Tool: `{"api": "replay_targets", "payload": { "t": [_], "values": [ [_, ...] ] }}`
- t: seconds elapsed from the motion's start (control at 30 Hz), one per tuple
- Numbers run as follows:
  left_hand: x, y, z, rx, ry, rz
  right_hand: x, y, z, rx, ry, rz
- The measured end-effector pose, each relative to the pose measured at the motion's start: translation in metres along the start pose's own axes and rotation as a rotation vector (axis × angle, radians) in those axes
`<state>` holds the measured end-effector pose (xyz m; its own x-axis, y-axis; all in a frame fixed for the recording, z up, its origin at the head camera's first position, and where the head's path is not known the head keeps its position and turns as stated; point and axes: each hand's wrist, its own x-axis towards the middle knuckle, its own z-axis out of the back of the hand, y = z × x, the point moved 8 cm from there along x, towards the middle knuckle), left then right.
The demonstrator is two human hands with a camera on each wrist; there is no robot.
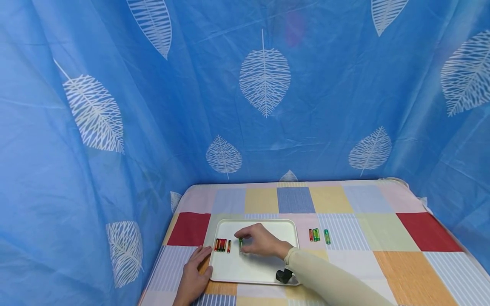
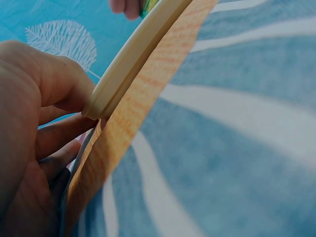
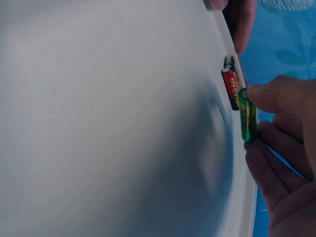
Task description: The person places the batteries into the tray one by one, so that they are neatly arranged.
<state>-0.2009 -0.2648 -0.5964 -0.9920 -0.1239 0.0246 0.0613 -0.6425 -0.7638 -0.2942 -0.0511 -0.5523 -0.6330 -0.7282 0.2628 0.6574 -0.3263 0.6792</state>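
Observation:
A white tray (image 1: 254,272) lies on the patchwork cloth. My right hand (image 1: 264,242) is above it and pinches a green battery (image 1: 240,244) between thumb and fingers; in the right wrist view the green battery (image 3: 248,116) overlaps a red and black battery (image 3: 231,89). In the head view, a row of red and black batteries (image 1: 220,245) lies at the tray's left side, with a single red and black battery (image 1: 229,246) just right of it. My left hand (image 1: 195,274) rests at the tray's left edge, fingers extended, thumb touching the rim (image 2: 123,69) in the left wrist view.
Right of the tray, a red battery (image 1: 311,235) lies beside several green ones, with one green battery (image 1: 327,236) a little apart. A black object (image 1: 284,276), apparently at my right wrist, is over the tray's lower right. Blue leaf-print curtains (image 1: 306,106) surround the table.

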Motion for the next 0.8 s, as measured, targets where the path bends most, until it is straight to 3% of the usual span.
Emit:
{"api": "replay_targets", "payload": {
  "t": [0.13, 0.43, 0.8],
  "values": [
    [0.001, 0.002, -0.001, 0.004, -0.001, 0.004, 0.004, 0.002, -0.005, -0.020, -0.011, 0.016],
    [0.001, 0.002, 0.000, 0.006, -0.009, -0.021, 0.013, 0.004, -0.020, -0.041, 0.009, -0.054],
    [0.001, 0.004, 0.000, -0.007, 0.001, -0.018, 0.021, 0.012, -0.028, -0.097, -0.002, -0.038]
  ]
}}
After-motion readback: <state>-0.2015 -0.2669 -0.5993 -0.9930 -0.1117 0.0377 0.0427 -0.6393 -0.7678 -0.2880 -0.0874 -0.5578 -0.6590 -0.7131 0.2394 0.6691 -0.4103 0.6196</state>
